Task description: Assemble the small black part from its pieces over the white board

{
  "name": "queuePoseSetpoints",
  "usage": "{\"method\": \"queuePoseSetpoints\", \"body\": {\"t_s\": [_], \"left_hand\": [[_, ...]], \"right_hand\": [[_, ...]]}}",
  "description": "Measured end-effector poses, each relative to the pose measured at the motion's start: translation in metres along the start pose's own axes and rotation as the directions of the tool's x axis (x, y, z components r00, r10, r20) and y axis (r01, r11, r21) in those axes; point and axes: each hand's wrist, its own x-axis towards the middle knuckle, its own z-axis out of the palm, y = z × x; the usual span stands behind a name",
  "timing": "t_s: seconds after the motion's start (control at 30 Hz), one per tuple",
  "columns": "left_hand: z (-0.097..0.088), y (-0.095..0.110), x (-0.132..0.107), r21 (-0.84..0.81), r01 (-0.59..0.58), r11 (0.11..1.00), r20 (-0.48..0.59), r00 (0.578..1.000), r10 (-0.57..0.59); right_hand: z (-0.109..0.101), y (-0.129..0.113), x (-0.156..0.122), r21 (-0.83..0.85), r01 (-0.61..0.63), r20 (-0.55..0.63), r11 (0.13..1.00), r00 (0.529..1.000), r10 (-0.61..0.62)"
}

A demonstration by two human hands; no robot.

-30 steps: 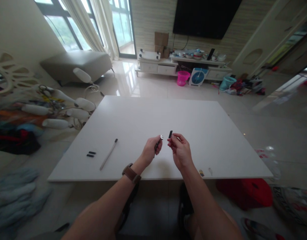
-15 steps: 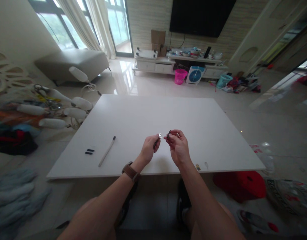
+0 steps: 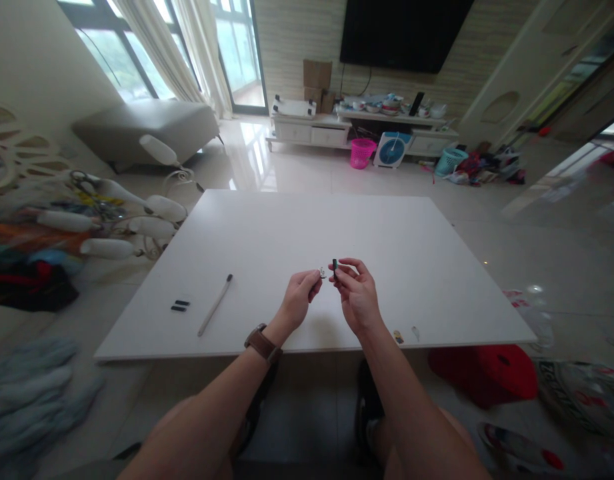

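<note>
My left hand (image 3: 299, 293), with a brown-strapped watch on its wrist, is closed on a small dark object with a silver metal end (image 3: 322, 273) sticking out past the thumb. Facing it, my right hand (image 3: 355, 290) pinches a small black-and-green piece (image 3: 335, 265) upright between thumb and fingers. The two pieces are close together over the white table (image 3: 287, 227), with a narrow gap between them. Both are too small to name. To the left lie a slim grey stick with a dark tip (image 3: 215, 305) and two short black strips (image 3: 179, 306).
Near the table's front edge lie a small yellow figure-shaped item (image 3: 398, 337) and a small clear item (image 3: 415, 333). A red stool (image 3: 484, 373) stands under the right corner. A lamp with several white shades (image 3: 159, 151) crowds the left side.
The black-and-green piece has turned more upright in my right fingers and moved slightly left. The metal end in my left hand has turned and shows differently.
</note>
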Motion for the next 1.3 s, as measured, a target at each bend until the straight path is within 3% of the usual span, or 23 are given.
{"method": "queuePoseSetpoints", "body": {"t_s": [0.43,0.77,1.3], "left_hand": [[-0.004,-0.002,-0.002,0.012,-0.074,0.997,0.057,0.996,0.073],[-0.007,-0.007,0.0,0.065,-0.105,0.992,0.083,0.992,0.1],[-0.007,-0.002,0.001,0.093,-0.092,0.991,0.053,0.995,0.087]], "right_hand": [[0.0,0.0,-0.001,0.011,-0.021,0.01,1.0,1.0,0.021],[0.0,0.003,-0.002,-0.025,-0.034,0.09,0.999,0.995,0.036],[-0.011,0.009,0.003,-0.341,0.131,0.117,0.931,0.988,-0.097]]}}
